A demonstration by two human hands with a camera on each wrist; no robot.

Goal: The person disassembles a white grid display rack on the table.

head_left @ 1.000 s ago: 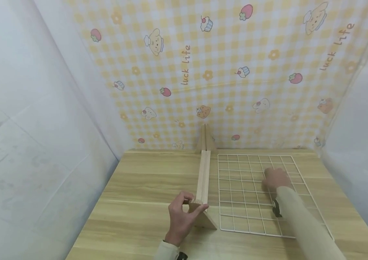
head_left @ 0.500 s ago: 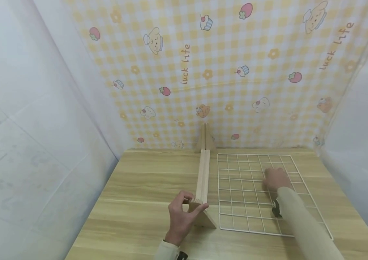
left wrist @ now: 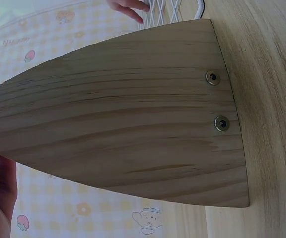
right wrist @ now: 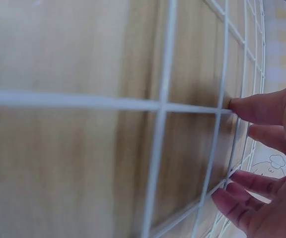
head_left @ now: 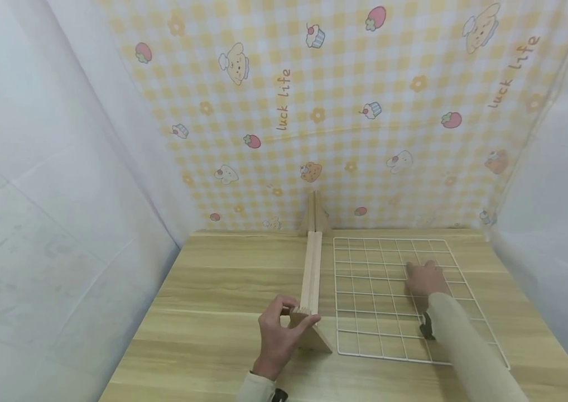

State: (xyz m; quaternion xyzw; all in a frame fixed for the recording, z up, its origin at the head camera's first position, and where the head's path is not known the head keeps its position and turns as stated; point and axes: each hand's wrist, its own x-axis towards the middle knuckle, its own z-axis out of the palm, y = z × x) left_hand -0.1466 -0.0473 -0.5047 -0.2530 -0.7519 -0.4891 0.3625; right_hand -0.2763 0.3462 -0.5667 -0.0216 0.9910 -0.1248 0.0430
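In the head view, my left hand (head_left: 278,340) pinches the top of the near wooden end board (head_left: 314,338), thumb on the right side and fingers on the left. The left wrist view shows this board's broad tapered face, with two bolts (left wrist: 222,123) near its bottom edge. A pale wooden bar (head_left: 312,272) runs from it back to a matching far end piece (head_left: 315,212). A white wire grid (head_left: 361,293) lies flat to the right. My right hand (head_left: 426,279) is over its right half, fingers spread and slightly bent, fingertips (right wrist: 238,105) at the wires.
Everything rests on a wood-grain table (head_left: 203,335). A yellow checked cloth (head_left: 344,145) with printed figures hangs behind its far edge. White sheets hang at the left (head_left: 63,195) and right (head_left: 555,212).
My right hand stays over nearly the same spot on the grid, its fingers now more spread. The left hand keeps its pinch on the board. The head view shifts slightly.
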